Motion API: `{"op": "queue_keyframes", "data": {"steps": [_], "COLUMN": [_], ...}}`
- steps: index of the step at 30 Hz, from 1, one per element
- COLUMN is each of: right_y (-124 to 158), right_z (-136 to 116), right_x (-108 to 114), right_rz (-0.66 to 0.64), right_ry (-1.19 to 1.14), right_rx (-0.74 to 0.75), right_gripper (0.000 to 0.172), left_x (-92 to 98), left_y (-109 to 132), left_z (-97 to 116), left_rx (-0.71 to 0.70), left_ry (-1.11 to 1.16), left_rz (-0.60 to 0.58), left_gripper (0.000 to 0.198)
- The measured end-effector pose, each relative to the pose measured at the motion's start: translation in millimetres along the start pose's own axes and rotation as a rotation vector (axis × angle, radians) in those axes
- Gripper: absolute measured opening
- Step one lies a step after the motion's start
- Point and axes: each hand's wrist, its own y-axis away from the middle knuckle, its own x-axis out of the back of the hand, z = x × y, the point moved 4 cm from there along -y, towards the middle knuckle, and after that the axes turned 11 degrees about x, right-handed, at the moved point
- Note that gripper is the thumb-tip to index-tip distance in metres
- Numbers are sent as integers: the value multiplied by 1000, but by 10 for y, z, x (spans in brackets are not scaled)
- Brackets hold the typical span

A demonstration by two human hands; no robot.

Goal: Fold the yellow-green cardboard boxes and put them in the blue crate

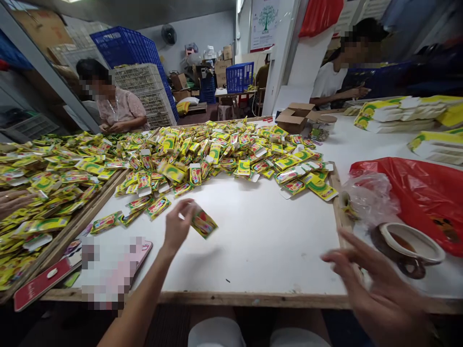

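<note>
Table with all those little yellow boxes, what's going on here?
The person's left hand holds one small yellow-green carton above the white table. The blurred right hand is open, nothing seen in it, near a brown cup. A heap of similar cartons spreads across the table's far side.

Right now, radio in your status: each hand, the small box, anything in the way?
Left hand pinching small box above tabletop. Right hand open, mug nearby. Heaped boxes farther back.
</note>
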Motion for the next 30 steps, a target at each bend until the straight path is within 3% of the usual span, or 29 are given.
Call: {"op": "queue_keyframes", "data": {"steps": [3,5,8,12,17,20,23,27,30], "right_y": [-42,66,287,436,349,280,287,331,304], "right_z": [-189,-191,-27,226,208,169,174,95,38], "right_x": [-678,-1061,-1331,-1302,-1352,-1410,-1424,-1395,-1368], "right_rz": [-270,-454,-543,-457,-585,-542,-443,-473,-466], "right_ry": [-184,-349,-470,-472,-470,-449,-467,-482,-458], "right_rx": [124,92,-29,-152,-100,-50,-68,8,-18], "right_gripper": [32,28,21,21,20,22,21,19,20], "left_x": [-379,-599,-820,-903,-952,-925,-903,-870,-856], "left_y": [497,764,1040,1266,1362,1295,1281,1332,1323], "left_z": [284,386,372,152,-7,-5,1,68,109], "left_rx": [-59,-53,18,195,225,168,196,166,183], "left_ry": [89,139,233,443,355,370,467,408,391], "left_rz": [-371,-539,-630,-540,-645,-571,-510,-516,-510], "left_gripper": [19,18,18,20,19,15,16,11,12]}}
